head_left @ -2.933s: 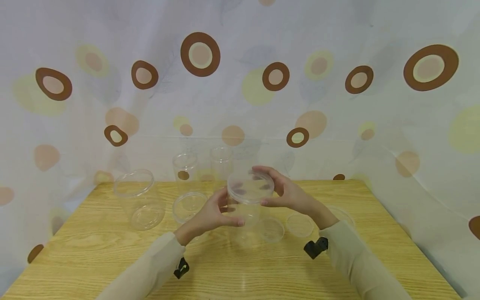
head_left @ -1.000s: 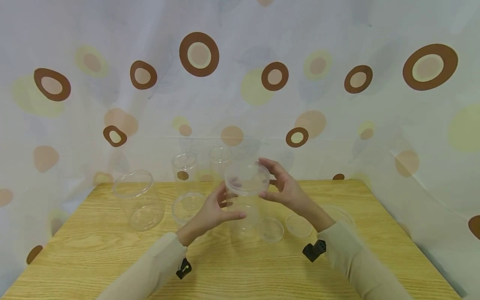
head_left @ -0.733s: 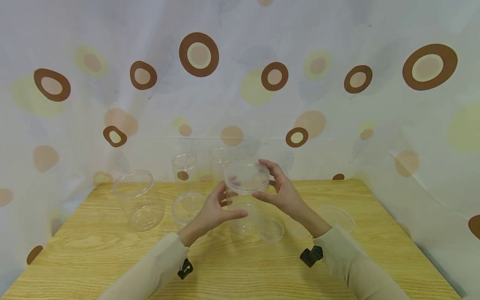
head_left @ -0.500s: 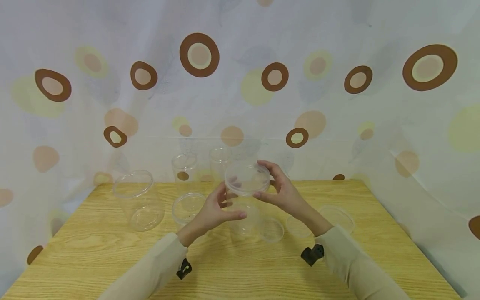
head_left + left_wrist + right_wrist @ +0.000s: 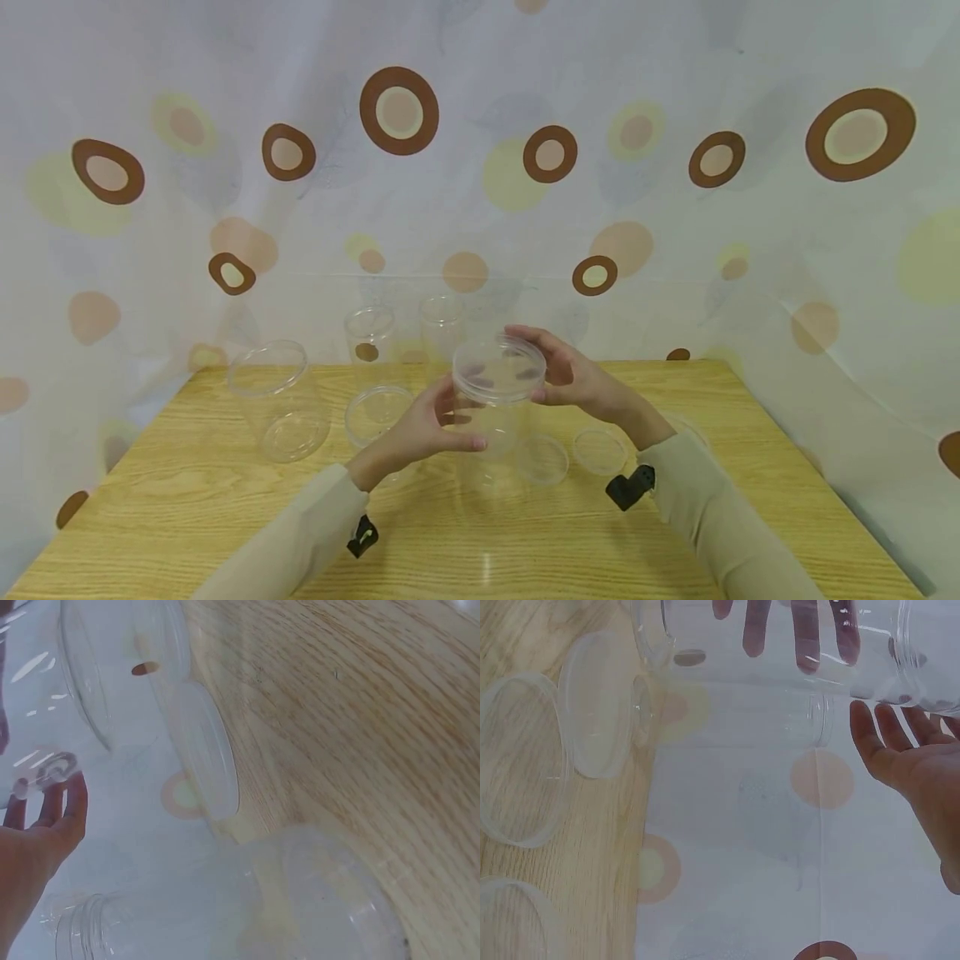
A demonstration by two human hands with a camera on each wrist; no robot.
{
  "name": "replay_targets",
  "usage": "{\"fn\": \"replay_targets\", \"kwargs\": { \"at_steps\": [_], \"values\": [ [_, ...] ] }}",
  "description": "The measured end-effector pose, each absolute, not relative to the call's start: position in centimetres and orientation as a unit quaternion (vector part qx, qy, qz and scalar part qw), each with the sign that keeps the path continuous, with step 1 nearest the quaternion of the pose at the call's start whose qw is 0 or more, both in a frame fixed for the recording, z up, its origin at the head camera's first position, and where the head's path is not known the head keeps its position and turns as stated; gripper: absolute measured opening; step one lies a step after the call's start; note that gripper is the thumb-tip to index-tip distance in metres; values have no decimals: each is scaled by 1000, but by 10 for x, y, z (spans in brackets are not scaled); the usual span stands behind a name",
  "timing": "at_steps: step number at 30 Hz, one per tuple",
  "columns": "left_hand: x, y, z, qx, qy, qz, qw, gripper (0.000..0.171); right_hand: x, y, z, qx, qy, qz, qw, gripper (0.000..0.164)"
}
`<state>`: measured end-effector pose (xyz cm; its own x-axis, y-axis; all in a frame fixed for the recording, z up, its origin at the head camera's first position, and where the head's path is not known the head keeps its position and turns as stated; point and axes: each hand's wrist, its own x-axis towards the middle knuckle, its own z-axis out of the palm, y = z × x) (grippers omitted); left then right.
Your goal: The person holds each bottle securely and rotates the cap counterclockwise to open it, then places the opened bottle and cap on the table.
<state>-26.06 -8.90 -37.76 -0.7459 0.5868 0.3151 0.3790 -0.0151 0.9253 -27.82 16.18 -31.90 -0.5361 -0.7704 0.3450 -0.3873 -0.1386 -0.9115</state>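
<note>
A clear plastic jar (image 5: 501, 433) stands upright between my hands, a round clear lid (image 5: 497, 367) on its top. My left hand (image 5: 420, 429) grips the jar's body from the left, thumb across the front and fingers behind. In the right wrist view, its fingers show through the jar wall (image 5: 780, 667). From the right, my right hand (image 5: 585, 383) holds the lid's rim, thumb at the near right and fingers at the far side. The right wrist view has this hand (image 5: 922, 769) with its fingertips at the rim. Whether the jar's base touches the table is unclear.
At left is a wide open jar (image 5: 247, 392). Two narrow jars (image 5: 369, 333) stand at the back, and another jar (image 5: 378, 417) is partly behind my left hand. Loose clear lids (image 5: 543, 460) lie on the wooden table (image 5: 480, 550) to the right, one partly behind my right forearm.
Over the last half second the lidded jar has come slightly down and right with both hands. My right thumb has shifted rightward along the lid's rim.
</note>
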Motion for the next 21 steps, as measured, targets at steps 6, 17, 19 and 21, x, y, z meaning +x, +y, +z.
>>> {"fn": "replay_targets", "kwargs": {
  "at_steps": [6, 17, 19, 21],
  "values": [
    [-262, -87, -377, 309, 717, 624, 30, 85, -269, 156, -318, -410, 707, -574, 53, 80],
    [-262, -84, -379, 296, 721, 627, -7, 86, -255, 139, -325, -331, 762, -555, -48, 76],
    [-262, -84, -380, 299, 719, 627, 1, 86, -256, 139, -326, -332, 764, -552, -46, 75],
    [-262, -85, -381, 303, 718, 627, 12, 85, -257, 140, -326, -338, 761, -553, -31, 74]
  ]
}}
